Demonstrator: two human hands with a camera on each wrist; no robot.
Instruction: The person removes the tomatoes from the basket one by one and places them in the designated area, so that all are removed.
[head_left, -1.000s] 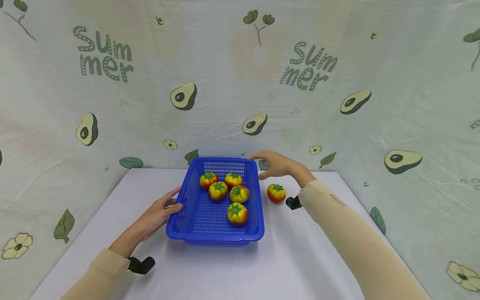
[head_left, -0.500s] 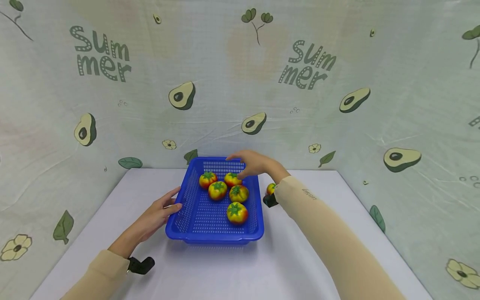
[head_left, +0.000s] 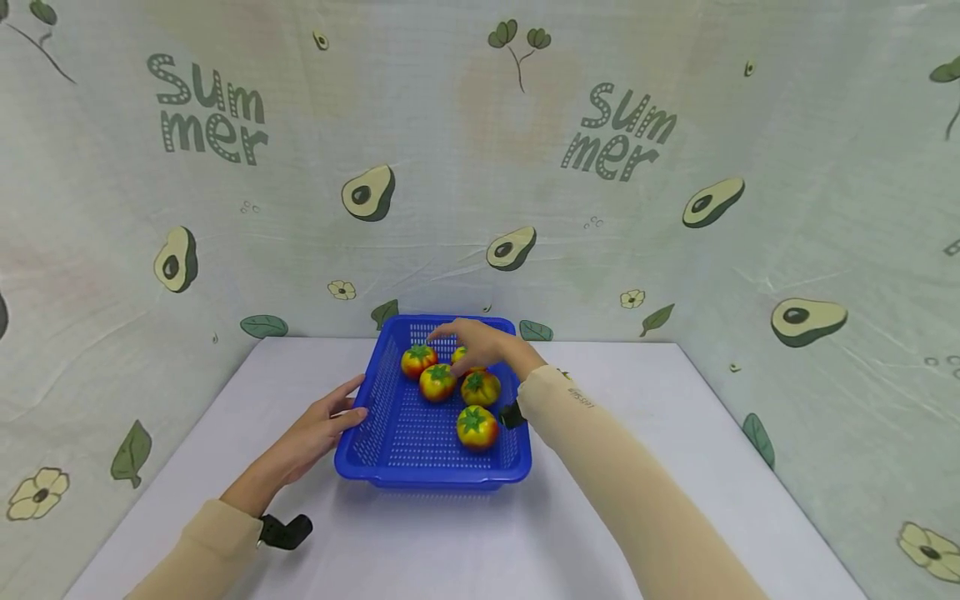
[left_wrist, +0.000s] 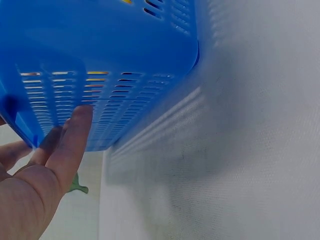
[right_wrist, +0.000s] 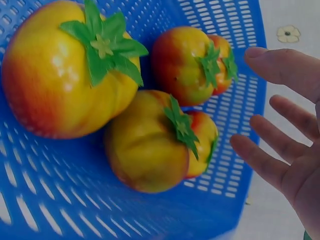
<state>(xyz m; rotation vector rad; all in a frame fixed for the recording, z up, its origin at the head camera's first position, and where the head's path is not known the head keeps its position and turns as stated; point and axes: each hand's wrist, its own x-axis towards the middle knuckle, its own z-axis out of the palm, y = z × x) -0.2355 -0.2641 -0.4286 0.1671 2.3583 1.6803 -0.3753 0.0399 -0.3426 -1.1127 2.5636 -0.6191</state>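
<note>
A blue plastic basket (head_left: 420,477) with slotted walls holds several red-and-yellow tomatoes (head_left: 476,427) with green leafy tops. My left hand (head_left: 321,427) grips the basket's left side, thumb over the rim and fingers against the outer wall, as the left wrist view shows with the fingers (left_wrist: 75,145) on the slots. Over the far part of the basket hovers my right hand (head_left: 480,343), its fingers spread and holding nothing. In the right wrist view the fingertips are close to the far tomatoes (right_wrist: 220,62). The right hand partly hides a tomato in the head view.
Outside the basket, to its right, another tomato (head_left: 566,374) is almost wholly hidden behind the right sleeve. The white table (head_left: 420,550) runs up to a printed cloth (head_left: 442,108) at the back and sides.
My right hand has moved left from beside the basket's right rim to above the tomatoes, its sleeve now covering the loose tomato. The left hand and basket stay put.
</note>
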